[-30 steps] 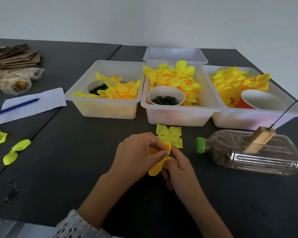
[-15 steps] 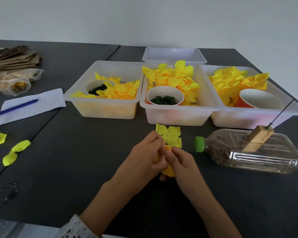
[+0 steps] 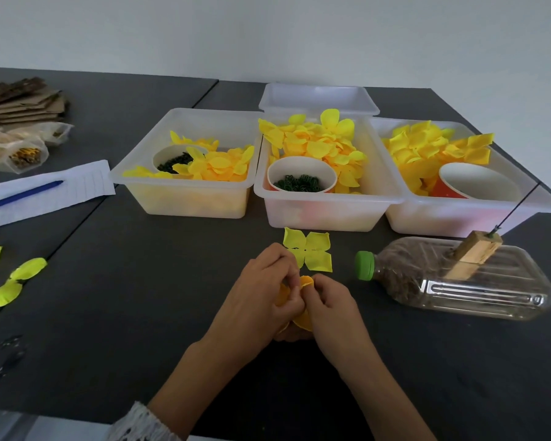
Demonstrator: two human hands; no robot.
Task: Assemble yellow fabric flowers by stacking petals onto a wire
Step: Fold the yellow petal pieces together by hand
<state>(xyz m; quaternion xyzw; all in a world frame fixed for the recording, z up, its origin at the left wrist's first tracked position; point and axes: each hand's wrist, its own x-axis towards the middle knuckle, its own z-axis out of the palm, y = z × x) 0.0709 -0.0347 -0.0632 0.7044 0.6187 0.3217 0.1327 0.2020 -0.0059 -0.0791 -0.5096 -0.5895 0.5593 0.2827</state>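
Landmark for all positions: plastic bottle, lying on its side on the dark table, green cap pointing toward the hands, long axis running left-right.

Three translucent bins of yellow petals sit beyond the bottle, farther from the person: right bin directly behind it, middle bin behind and left, left bin well left. Paper cups stand inside them among the petals.

Wooden block rests on the bottle's top. A thin dark wire rises from it, slanting up and away to the right. By my reading this is the wire the petals go on.

Lime four-lobed petal piece lies flat on the table, left of the bottle cap, touching nothing but the table.

Both hands are left of the cap and nearer the person. Left hand and right hand are both curled, pinching one orange-yellow petal piece between them; fingertips meet over its middle. Piece is mostly hidden; whether it is folded I cannot tell.

Key relation: the wire lies well to the right of the held piece, past the whole bottle. The right hand is the nearer one. Carrying the piece there means going rightward and up over the bottle.
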